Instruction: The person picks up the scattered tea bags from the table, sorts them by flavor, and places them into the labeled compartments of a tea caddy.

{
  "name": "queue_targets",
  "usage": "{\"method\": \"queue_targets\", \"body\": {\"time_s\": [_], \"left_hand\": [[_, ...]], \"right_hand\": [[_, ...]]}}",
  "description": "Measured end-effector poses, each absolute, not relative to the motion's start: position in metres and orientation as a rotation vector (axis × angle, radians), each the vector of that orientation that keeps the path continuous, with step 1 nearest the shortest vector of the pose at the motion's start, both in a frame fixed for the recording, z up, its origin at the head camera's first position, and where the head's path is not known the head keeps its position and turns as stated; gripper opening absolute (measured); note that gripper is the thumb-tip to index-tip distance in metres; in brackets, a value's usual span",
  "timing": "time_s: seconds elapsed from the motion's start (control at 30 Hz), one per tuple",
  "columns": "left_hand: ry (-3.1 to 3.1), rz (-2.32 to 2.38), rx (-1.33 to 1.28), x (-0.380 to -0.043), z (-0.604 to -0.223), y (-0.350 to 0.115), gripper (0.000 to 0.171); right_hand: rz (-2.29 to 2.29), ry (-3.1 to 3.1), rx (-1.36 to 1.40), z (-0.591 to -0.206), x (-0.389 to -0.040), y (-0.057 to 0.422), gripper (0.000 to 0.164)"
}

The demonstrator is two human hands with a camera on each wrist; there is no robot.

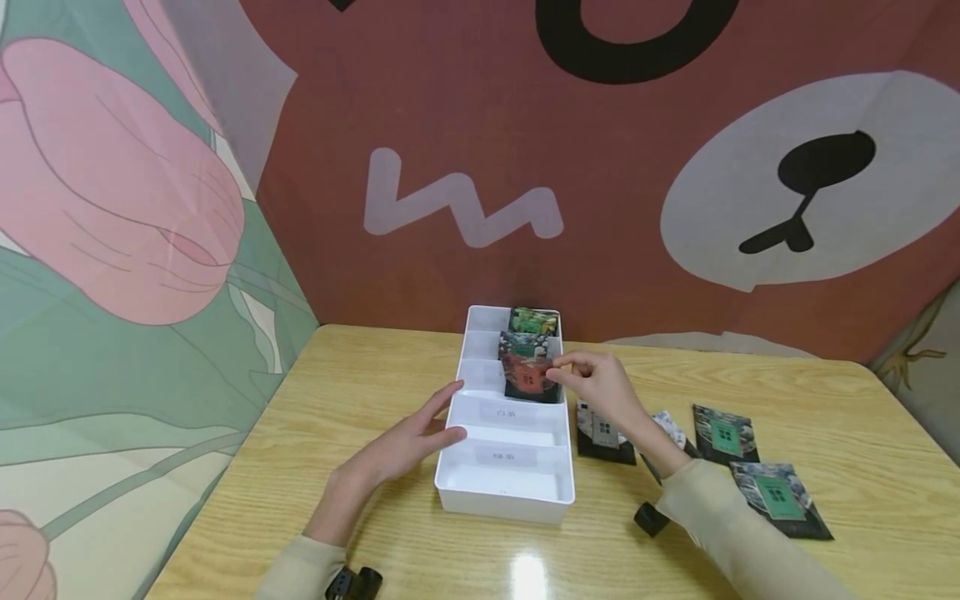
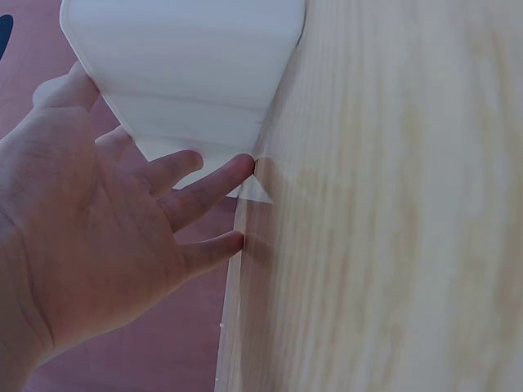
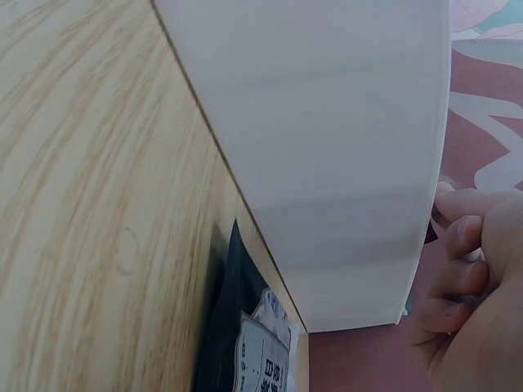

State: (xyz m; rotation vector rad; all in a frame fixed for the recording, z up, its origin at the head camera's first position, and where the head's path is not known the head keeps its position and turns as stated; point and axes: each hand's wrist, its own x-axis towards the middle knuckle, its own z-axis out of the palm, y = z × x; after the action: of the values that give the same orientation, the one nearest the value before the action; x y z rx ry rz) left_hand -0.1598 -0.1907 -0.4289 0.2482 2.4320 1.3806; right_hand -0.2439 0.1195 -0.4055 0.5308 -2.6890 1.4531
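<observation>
A long white divided box [image 1: 504,479] stands on the table. My right hand [image 1: 600,385] pinches the right edge of a dark packet with a red label [image 1: 528,379], over the box's middle compartment. In the right wrist view, the curled fingers of that hand [image 3: 462,294] are at the box rim, with a dark bit of packet at the fingertips. My left hand [image 1: 397,446] rests with spread fingers along the box's left side; in the left wrist view its fingertips [image 2: 237,167] are low against the wall. Behind the red packet, packets with green labels [image 1: 534,322] stand in the far compartments.
Right of the box lie a grey-labelled packet [image 1: 604,429], one partly hidden under my right forearm, and two with green labels [image 1: 724,435]. The two nearest compartments hold no packets and bear printed labels [image 1: 504,456]. A printed cloth [image 1: 450,100] hangs behind the table.
</observation>
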Motion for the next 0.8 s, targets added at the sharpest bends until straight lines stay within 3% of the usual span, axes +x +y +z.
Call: {"method": "queue_targets", "body": {"time_s": [0.23,0.8], "left_hand": [[2.424,1.389,0.235,-0.160,-0.428,-0.190,0.073],[2.421,1.393,0.260,-0.159,-0.427,-0.190,0.073]], "right_hand": [[1.410,-2.690,0.536,-0.405,-0.240,0.126,0.021],[1.304,-2.770,0.514,-0.407,-0.237,0.151,0.025]]}}
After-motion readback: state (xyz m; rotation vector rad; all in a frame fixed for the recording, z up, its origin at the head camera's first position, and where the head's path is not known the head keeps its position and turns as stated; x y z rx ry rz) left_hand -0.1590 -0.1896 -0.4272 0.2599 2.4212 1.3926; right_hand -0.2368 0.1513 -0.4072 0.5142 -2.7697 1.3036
